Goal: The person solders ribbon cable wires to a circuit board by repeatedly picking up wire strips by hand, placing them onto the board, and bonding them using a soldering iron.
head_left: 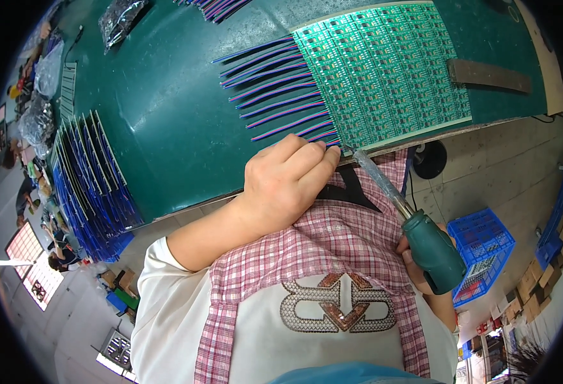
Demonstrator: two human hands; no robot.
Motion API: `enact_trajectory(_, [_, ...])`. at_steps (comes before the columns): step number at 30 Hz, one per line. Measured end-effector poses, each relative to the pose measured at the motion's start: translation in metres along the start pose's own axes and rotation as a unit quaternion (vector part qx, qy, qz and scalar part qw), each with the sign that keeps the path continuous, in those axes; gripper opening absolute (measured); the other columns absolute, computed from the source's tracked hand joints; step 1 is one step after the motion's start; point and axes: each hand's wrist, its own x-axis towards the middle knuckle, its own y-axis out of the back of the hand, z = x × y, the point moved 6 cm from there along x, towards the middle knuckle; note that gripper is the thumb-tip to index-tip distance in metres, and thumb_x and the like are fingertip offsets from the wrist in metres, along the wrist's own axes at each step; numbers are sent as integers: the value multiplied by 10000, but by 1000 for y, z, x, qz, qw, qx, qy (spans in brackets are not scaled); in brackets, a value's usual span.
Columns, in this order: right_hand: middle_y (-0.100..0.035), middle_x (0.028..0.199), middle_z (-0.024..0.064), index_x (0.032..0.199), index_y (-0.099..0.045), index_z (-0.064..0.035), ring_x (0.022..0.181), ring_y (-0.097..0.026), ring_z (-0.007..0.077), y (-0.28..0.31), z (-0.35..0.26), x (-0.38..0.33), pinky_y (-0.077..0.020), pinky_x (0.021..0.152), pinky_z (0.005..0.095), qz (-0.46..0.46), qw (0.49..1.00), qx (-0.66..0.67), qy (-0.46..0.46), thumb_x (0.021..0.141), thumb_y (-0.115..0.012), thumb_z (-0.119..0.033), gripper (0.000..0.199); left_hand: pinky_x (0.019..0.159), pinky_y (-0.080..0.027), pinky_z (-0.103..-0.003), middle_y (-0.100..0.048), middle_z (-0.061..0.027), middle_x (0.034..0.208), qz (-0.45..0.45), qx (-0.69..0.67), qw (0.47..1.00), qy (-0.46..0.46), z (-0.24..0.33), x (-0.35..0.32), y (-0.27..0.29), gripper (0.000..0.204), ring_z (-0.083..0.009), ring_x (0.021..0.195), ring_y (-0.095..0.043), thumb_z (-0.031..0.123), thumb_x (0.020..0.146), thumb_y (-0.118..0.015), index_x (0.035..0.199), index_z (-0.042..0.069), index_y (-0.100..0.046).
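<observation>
A green panel of many small circuit boards (pixel 384 73) lies at the near edge of the table, with a row of multicoloured wires (pixel 281 118) reaching out from its left side. My left hand (pixel 285 179) is closed at the panel's near left corner, its thumb and forefinger pinching the end of a wire (pixel 320 135). From the right, my right hand (pixel 415 267) grips the green handle of a soldering iron (pixel 432 249). The iron's tip points at the same corner, close to my left fingertips; I cannot tell whether it touches the board. The handle hides part of my right hand.
A flat metal bar (pixel 489 75) rests across the panel's right edge. Finished-looking panels with blue wires (pixel 92 185) stand at the table's left end. A plastic bag (pixel 120 22) and more wires (pixel 217 8) lie at the back. A blue crate (pixel 483 253) sits on the floor at right.
</observation>
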Motion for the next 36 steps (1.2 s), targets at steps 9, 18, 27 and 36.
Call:
enact_trajectory(9, [-673, 734, 75, 752, -658, -38, 678, -577, 240, 1, 0, 1, -443, 663, 355, 10, 1000, 8, -3, 727, -657, -30, 27, 535, -496, -298, -640, -53, 799, -9, 4, 1000, 0, 1, 0, -1, 278, -182, 653, -598, 17, 663, -747, 939, 13, -711])
enact_trajectory(18, [-664, 724, 88, 769, -657, -25, 671, -589, 242, -2, 5, -3, -454, 666, 350, 5, 995, 83, -55, 747, -667, -50, 34, 549, -507, -299, -645, -57, 814, -21, 8, 1000, 6, 2, 1, -2, 283, -187, 669, -606, 17, 659, -741, 941, 11, -708])
enact_trajectory(27, [-676, 743, 69, 760, -662, -31, 697, -604, 253, -1, 1, -1, -473, 670, 355, -2, 1000, -25, 10, 728, -679, -47, 39, 547, -508, -296, -646, -57, 817, -16, 18, 1000, 4, 3, 1, -2, 295, -185, 672, -607, 15, 650, -736, 943, 10, -708])
enact_trajectory(36, [-681, 752, 63, 746, -670, -52, 722, -603, 248, 0, 8, -5, -472, 679, 350, 25, 997, 62, -42, 733, -685, -48, 20, 538, -504, -286, -645, -45, 822, -14, 32, 999, -2, 4, 1, -1, 288, -172, 671, -603, 28, 654, -736, 941, 17, -708])
